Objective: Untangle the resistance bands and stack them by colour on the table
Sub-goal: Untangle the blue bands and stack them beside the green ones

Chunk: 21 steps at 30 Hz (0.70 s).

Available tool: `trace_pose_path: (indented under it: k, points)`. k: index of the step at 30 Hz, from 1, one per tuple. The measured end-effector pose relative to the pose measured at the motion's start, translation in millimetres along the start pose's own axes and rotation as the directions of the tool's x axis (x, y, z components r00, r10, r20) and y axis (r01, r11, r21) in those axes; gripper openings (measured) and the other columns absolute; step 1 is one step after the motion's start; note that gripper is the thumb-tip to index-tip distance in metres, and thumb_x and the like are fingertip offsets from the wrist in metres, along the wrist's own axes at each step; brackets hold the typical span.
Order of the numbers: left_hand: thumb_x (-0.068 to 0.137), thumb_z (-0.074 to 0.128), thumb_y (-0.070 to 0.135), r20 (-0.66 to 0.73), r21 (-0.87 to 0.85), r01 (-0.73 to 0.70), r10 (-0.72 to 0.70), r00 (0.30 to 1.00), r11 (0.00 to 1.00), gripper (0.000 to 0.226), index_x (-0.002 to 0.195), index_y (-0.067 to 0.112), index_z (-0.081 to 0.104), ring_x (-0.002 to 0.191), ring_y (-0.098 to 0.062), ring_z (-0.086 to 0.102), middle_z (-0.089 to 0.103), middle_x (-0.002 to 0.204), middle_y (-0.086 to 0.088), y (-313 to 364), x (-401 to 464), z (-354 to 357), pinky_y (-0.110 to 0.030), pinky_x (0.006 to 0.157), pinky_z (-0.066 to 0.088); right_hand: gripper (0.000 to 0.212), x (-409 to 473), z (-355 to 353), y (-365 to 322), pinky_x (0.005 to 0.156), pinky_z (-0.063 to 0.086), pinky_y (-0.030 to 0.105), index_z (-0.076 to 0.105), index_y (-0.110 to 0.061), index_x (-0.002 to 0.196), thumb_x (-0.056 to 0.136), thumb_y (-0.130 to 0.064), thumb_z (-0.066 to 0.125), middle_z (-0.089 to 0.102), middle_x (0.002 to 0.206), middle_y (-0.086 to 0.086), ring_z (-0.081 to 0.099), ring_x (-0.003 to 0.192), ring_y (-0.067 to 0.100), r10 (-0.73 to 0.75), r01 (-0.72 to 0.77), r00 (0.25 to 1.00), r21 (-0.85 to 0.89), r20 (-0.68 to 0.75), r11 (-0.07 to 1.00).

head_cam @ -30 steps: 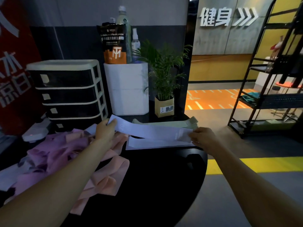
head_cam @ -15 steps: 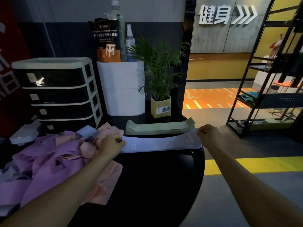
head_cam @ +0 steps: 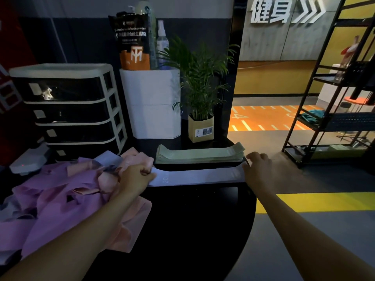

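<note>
— Nearest you, along the left edge of the black table (head_cam: 192, 230), what lies there?

— Your tangled heap of purple and pink bands (head_cam: 60, 199) spreads over that side, some pink ends hanging toward the near edge.

— And your hands?

— Your left hand (head_cam: 135, 179) sits at the heap's far side, fingers curled tight round one end of the pale lilac band (head_cam: 198, 176). Your right hand (head_cam: 256, 166) is at the table's right edge, on the band's other end; its fingers are bent over that end, but you cannot tell whether they pinch it or only press it. Between them the band lies flat and straight across the table.

— Farther back?

— Just beyond it, the stack of green bands (head_cam: 200, 156) lies parallel, near the far right edge. Behind that stand the potted plant (head_cam: 200, 126), the white bin (head_cam: 154, 104) and, at the far left, the drawer unit (head_cam: 69, 110).
</note>
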<state>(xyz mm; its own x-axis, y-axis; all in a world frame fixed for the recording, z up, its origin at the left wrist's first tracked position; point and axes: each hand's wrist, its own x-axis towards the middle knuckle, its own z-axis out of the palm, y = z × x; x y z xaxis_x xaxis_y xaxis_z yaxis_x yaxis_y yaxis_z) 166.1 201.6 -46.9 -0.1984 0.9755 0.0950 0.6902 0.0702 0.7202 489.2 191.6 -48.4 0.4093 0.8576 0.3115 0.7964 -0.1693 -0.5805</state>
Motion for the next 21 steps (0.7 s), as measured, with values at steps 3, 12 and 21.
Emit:
trace_pose_path:
  k: [3, 12, 21]
  points:
    - [0.082, 0.070, 0.022, 0.017, 0.005, -0.005, 0.005, 1.000, 1.000, 0.017, 0.089, 0.007, 0.070, 0.080, -0.023, 0.060, 0.063, 0.076, -0.003, -1.9, 1.4, -0.4, -0.028, 0.072, 0.041, 0.027, -21.8, 3.8, -29.1, 0.092, 0.038, 0.036, 0.057, -0.009, 0.115, 0.089, -0.013, 0.059, 0.047, 0.123, 0.011, 0.040, 0.116, 0.028, -0.174, 0.169, 0.983, 0.083, 0.060, 0.982]
    - [0.081, 0.071, 0.021, 0.050, -0.141, -0.036, 0.043, 0.998, 0.989, 0.011, 0.080, 0.012, 0.064, 0.079, -0.021, 0.060, 0.065, 0.074, -0.002, -8.8, -0.2, -2.1, -0.030, 0.073, 0.044, 0.026, -62.9, 51.0, -57.5, 0.090, 0.035, 0.033, 0.061, -0.019, 0.114, 0.089, -0.028, 0.060, 0.049, 0.115, 0.001, 0.041, 0.108, 0.021, -0.448, 0.412, 0.851, 0.182, 0.274, 0.893]
    - [0.075, 0.074, 0.003, 0.030, -0.281, -0.195, 0.211, 0.977, 0.940, 0.040, 0.108, 0.013, 0.055, 0.088, -0.007, 0.059, 0.061, 0.101, 0.001, -14.5, -28.7, -3.6, -0.003, 0.071, 0.044, 0.023, -66.7, 53.4, -56.9, 0.085, 0.032, 0.032, 0.063, -0.018, 0.112, 0.091, -0.026, 0.057, 0.050, 0.111, 0.003, 0.042, 0.108, 0.022, -0.478, 0.455, 0.850, 0.150, 0.220, 0.878]
